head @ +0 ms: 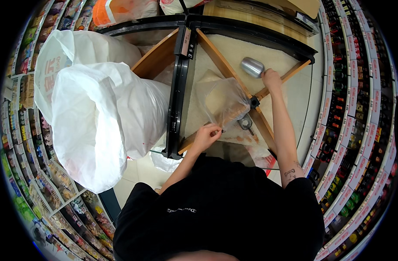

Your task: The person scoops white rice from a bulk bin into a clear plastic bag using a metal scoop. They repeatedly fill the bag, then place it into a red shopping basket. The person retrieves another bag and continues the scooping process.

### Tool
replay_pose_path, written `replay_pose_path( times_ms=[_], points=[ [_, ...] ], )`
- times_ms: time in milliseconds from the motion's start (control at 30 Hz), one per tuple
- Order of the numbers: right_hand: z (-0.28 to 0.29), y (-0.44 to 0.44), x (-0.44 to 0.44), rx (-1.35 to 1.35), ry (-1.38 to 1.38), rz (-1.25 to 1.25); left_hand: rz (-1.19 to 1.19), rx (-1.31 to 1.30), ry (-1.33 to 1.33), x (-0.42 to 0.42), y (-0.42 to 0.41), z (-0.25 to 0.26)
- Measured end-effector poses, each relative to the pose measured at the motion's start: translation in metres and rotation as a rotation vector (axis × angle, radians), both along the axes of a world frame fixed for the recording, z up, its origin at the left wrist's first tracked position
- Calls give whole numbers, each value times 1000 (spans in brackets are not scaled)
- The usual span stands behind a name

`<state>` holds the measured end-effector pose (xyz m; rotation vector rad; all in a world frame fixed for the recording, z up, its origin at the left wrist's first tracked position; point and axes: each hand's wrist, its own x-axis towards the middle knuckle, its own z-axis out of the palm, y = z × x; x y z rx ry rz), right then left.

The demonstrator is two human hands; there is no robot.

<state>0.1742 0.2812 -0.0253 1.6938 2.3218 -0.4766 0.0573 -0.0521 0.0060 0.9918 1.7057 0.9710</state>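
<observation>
My right hand (272, 79) grips the handle of a metal scoop (252, 67), which is over pale grain (218, 45) in the far compartment of a divided bin. With its fingers pinched together, my left hand (207, 136) holds the near edge of a clear plastic bag (223, 98). The bag spreads over the left compartment and partly hides the grain and a wooden divider (218, 57). Whether anything is inside the bag I cannot tell. A second metal scoop (245, 122) lies in the near compartment, just right of the bag's lower end.
Two large white sacks (143, 107) with rolled-open mouths stand left of the bin. A black frame rail (177, 107) with a price tag runs between. Crossed wooden dividers meet at a black joint (254, 102). Stocked shop shelves (345, 107) line both sides.
</observation>
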Motion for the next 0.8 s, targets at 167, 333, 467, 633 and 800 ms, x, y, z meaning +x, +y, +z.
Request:
replay_pose_path(
  times_ms=[167,333,467,633,800],
  points=[
    [-105,3,-15,-250,206,-155,-1,13,-1,0,3,0],
    [-126,-7,-26,-240,330,-231,2,-8,-8,-1,3,1],
    [-113,-8,-18,-280,371,-301,-13,8,-2,0,2,-2],
    [-70,-16,-1,-286,549,-373,6,-6,-69,2,0,-7],
    [-45,-34,29,-314,813,-408,16,23,-78,2,-2,-9]
  ],
)
